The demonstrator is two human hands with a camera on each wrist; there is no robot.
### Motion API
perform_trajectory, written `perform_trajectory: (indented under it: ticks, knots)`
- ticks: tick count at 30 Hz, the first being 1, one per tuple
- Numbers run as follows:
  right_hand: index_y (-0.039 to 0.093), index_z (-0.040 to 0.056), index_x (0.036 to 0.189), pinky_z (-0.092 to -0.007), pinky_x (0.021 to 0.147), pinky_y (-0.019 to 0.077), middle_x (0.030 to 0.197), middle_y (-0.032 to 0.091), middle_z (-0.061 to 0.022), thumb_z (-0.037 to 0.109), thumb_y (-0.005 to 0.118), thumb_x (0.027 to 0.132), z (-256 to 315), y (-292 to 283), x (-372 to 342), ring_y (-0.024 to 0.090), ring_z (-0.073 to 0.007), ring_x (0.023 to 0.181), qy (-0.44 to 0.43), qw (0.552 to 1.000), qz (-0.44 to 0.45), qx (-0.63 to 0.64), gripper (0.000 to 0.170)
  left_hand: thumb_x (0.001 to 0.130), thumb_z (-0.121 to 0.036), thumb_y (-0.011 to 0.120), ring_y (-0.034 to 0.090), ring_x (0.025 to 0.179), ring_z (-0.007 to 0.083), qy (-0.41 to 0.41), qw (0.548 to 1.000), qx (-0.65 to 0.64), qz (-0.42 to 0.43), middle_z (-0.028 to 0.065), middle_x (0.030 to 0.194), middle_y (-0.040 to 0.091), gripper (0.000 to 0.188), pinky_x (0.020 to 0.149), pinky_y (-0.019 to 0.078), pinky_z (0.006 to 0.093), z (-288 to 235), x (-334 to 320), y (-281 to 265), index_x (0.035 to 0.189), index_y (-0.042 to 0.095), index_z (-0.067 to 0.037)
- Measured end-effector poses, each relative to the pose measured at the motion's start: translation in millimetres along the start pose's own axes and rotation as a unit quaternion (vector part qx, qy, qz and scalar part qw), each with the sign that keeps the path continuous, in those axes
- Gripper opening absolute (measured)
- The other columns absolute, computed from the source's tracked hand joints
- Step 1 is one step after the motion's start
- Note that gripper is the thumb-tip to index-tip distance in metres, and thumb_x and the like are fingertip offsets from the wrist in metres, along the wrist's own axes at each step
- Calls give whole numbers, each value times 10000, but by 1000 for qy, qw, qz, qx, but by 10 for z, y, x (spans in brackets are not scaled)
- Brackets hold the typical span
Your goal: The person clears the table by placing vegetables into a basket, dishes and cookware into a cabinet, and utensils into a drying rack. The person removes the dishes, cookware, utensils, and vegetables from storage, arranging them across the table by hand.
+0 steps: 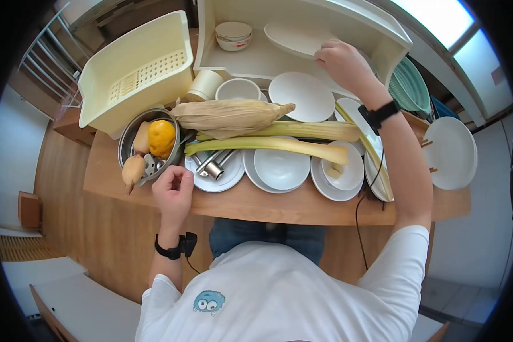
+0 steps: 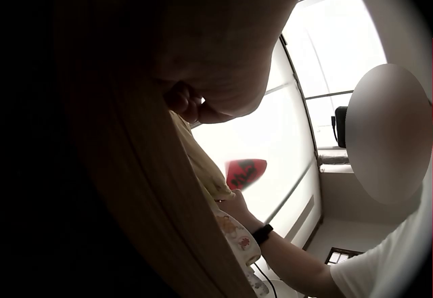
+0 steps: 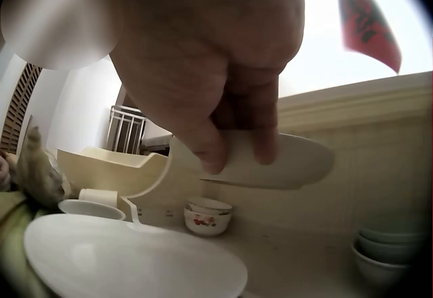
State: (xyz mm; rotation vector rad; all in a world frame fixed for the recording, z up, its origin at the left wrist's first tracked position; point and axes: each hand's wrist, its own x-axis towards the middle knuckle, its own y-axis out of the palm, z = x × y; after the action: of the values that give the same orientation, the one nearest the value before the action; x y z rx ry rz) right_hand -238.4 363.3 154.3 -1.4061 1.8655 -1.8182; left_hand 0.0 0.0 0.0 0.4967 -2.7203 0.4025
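Right hand (image 1: 347,65), 1 o'clock, pinches white dish (image 1: 296,39) by rim; keep thumb opposed, level. Left hand (image 1: 174,191), 9 o'clock: loosely curled, empty.

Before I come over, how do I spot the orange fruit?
Find the wooden table, then the metal pot near its left end, beside the big cream basket. The fruit sits in that pot. It is round and bright yellow-orange, while the two tan things near it are paler and longer.
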Motion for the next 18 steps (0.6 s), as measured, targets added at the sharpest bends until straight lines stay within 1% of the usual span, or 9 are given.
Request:
perform_trajectory:
  ticks: [2,3,5,6,8,12,14,18]
  knots:
    - [695,-1,762,-429,796,544,843,678,-170,58,626,803,-91,233,103,658,-348,871,4,999,27,32,99,911,-59,678,452,610,-2,-5,1000,-7,2,-68,683,545,116,541,352,168,-27,0,-6,828,625,1]
    - [695,-1,762,-429,796,544,843,678,-170,58,626,803,-137,340,144,658,-348,871,0,999,26,34,99,911,-59,678,452,610,-2,-5,1000,-6,-3,-68,683,545,116,541,352,168,-29,-2,-10,828,625,1]
    - [707,-4,744,-444,772,549,820,683,-206,65,632,786,-204,491,213,666,-389,821,18,997,69,21,110,911,-64,680,451,610,-4,-3,1000,-11,-3,-66,683,546,120,539,347,167,-24,-2,-6,826,626,2]
    - [707,-4,744,-444,772,549,820,683,-206,65,632,786,-240,564,233,666,-389,821,16,997,69,22,110,911,-64,680,451,610,-4,-4,1000,-10,-4,-66,683,546,120,539,347,167,-23,-6,-8,826,626,2]
    - [748,7,851,-433,834,536,880,699,-194,78,678,806,-267,635,268,662,-371,886,37,987,154,11,109,910,-65,680,449,608,-6,-13,1000,-9,4,-66,683,547,120,535,340,167,-19,-1,-11,825,628,1]
    - [747,-3,837,-454,812,542,870,695,-216,93,693,786,-259,794,264,666,-397,860,63,986,151,22,121,913,-69,679,448,604,-6,-13,1000,-13,9,-65,685,551,127,529,335,168,6,-6,-23,822,625,1]
    - [748,-7,829,-468,791,543,846,688,-234,107,702,771,-281,837,289,665,-415,840,73,982,174,28,136,916,-69,677,445,598,-9,-15,1000,-21,7,-65,683,553,130,525,329,167,9,6,-16,819,623,0]
    - [748,-11,818,-467,793,543,816,681,-254,91,694,774,-288,897,287,664,-424,818,74,982,163,58,124,919,-71,677,446,596,-10,-10,1000,-13,7,-64,676,551,135,525,328,165,5,5,-15,819,621,-1]
